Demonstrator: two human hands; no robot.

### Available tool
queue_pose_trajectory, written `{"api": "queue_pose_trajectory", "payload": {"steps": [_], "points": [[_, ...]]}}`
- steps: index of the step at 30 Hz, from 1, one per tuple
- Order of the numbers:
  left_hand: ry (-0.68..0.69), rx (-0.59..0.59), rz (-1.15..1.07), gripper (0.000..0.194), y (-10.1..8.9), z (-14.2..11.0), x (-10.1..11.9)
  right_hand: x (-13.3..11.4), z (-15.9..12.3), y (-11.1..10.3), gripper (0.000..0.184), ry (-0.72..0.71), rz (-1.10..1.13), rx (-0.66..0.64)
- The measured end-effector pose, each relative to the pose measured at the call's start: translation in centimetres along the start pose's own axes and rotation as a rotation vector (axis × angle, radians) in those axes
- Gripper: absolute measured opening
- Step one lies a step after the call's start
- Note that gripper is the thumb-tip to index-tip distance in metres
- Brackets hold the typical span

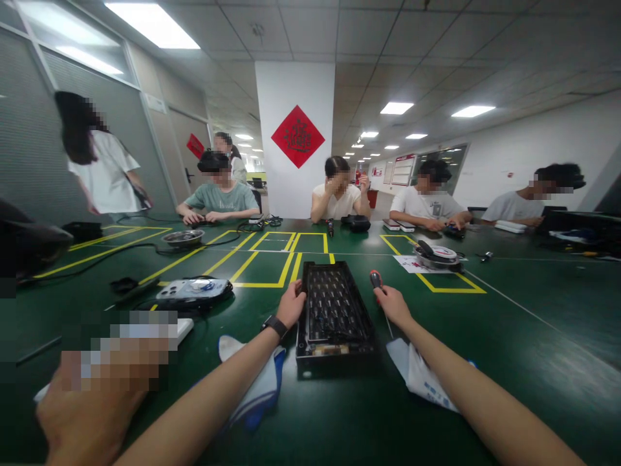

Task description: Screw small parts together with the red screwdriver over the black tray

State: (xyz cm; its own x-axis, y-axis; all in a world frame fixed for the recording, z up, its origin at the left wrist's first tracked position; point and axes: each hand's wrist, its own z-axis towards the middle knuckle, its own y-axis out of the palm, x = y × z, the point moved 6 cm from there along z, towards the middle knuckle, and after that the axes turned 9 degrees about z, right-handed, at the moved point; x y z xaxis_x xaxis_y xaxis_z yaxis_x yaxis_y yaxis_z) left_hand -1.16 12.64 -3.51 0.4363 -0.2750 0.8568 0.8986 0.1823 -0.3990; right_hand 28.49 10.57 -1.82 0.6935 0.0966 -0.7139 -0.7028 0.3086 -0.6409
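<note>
A black rectangular case [361, 317] lies on the green table in front of me. Rows of dark, shiny cells or slots show inside it, and a brownish strip runs along its near end. My left hand [291, 304], with a dark watch at the wrist, grips the case's left wall, fingers closed over the edge. To the right of the case, my right hand [395, 307] is closed around a screwdriver [376, 279] with a red and black handle. Its thin shaft points down toward the table, apart from the case.
White-and-blue gloves [255, 372] lie left of the case, and a white cloth [422, 378] lies under my right forearm. Another person's hand [92, 401] holds a blurred device at lower left. A phone [194, 291] and metal bowls [439, 257] rest farther off. Several people sit opposite.
</note>
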Motion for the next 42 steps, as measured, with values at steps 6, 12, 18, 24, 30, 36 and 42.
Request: {"api": "queue_pose_trajectory", "payload": {"steps": [6,12,18,24,30,36,42], "points": [[0.04,-0.024,0.045,0.042,-0.6,-0.8,0.2,1.2,-0.6,-0.8,0.035,-0.013,0.327,0.061],[0.129,-0.085,0.16,0.043,-0.9,-2.1,0.6,0.0,-0.8,-1.4,0.034,0.011,0.563,-0.1],[0.141,-0.077,0.284,0.045,0.6,-1.2,1.8,-10.6,-1.6,-0.5,0.041,-0.002,1.176,-0.514],[0.132,-0.159,0.374,0.045,2.7,0.6,3.1,-15.8,-3.3,3.6,0.04,0.046,1.366,-0.717],[0.151,-0.089,0.262,0.049,2.4,0.1,1.9,-12.7,-3.6,4.9,0.027,0.07,1.501,-0.672],[0.134,-0.137,0.202,0.05,2.2,-0.1,1.3,-10.8,-4.7,5.6,0.036,0.065,1.444,-0.551],[0.152,-0.117,0.191,0.047,1.9,0.0,1.6,-11.3,-5.5,5.3,0.042,-0.04,1.367,-0.453]]}}
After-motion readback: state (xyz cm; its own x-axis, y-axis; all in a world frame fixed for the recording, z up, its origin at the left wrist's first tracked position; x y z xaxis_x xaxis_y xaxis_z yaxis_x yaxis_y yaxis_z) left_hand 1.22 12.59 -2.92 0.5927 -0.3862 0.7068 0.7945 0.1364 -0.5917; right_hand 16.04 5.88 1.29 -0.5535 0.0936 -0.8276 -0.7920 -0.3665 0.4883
